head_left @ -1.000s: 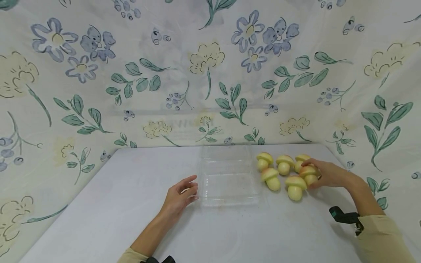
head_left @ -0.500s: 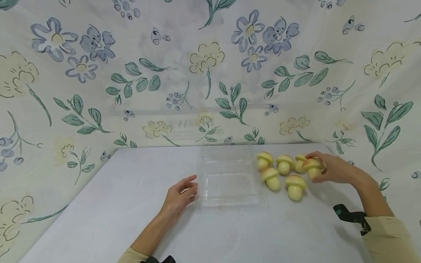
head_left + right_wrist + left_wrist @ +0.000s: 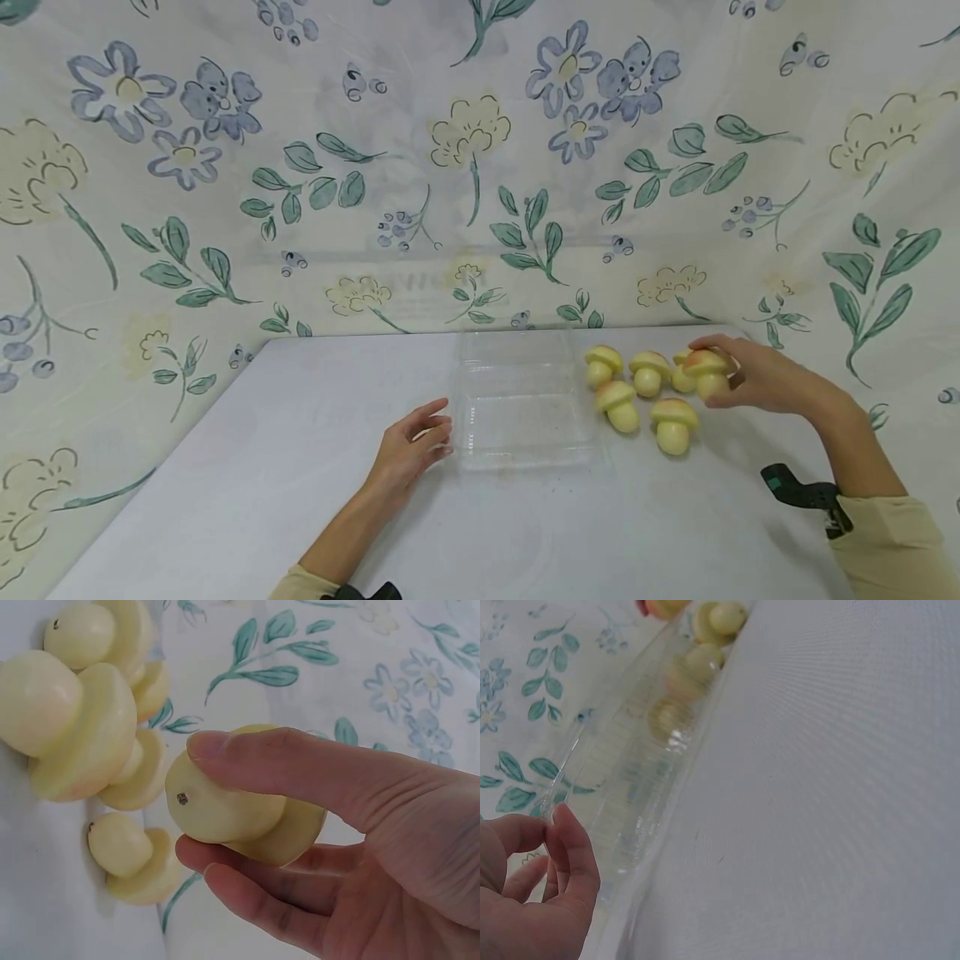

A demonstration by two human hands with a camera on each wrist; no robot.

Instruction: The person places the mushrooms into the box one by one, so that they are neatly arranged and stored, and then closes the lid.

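Observation:
My right hand [image 3: 772, 379] grips a pale yellow toy mushroom [image 3: 707, 372] with an orange-tinged cap, held up off the table. In the right wrist view the thumb lies across the mushroom [image 3: 225, 802] and the fingers curl beneath it. Several similar mushrooms [image 3: 672, 427] lie on the table to its left, one partly hidden behind the held one. A clear plastic box [image 3: 525, 417] with its lid raised at the back stands left of the mushrooms. At the box's left side, my left hand [image 3: 411, 446] pinches the edge between thumb and index finger, as the left wrist view shows.
The white table [image 3: 300, 433] reaches back to a hanging floral cloth [image 3: 420, 167]. Loose mushrooms [image 3: 617, 407] sit close against the box's right side. A dark wrist mount [image 3: 798, 490] hangs below the right forearm.
My right hand has raised the mushroom from the table, first moving right, then slightly back left and up. The left hand and the box have stayed in place.

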